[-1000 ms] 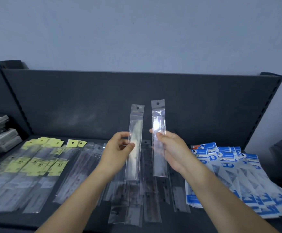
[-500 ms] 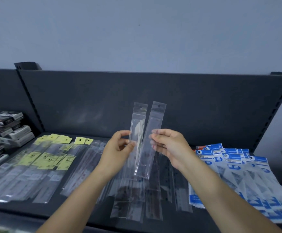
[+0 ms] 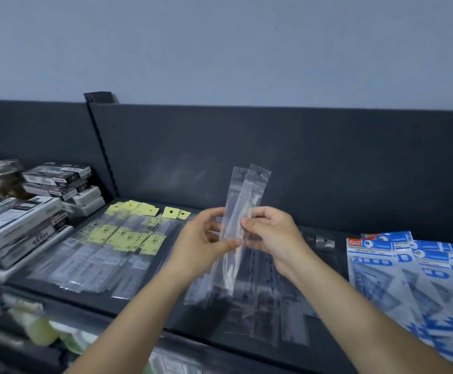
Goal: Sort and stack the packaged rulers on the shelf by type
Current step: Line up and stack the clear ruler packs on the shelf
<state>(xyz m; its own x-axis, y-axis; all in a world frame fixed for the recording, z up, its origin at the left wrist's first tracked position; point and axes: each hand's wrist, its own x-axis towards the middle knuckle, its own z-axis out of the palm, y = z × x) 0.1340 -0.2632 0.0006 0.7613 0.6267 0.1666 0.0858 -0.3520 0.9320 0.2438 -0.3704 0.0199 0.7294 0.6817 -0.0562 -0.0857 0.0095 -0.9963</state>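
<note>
Packs [image 3: 250,190] now overlap vs side by side 1 s ago; I see left grip [image 3: 206,238] & right grip [image 3: 271,233] both pinching them mid-length, above shelf [image 3: 152,311].

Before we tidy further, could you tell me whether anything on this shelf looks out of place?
The blue packs at right lie fanned out, not stacked; two yellow tags sit apart from the yellow pile.

Boxes [image 3: 58,184] left of ruler packs [image 3: 117,247]; geometry sets [image 3: 408,268] right.
</note>
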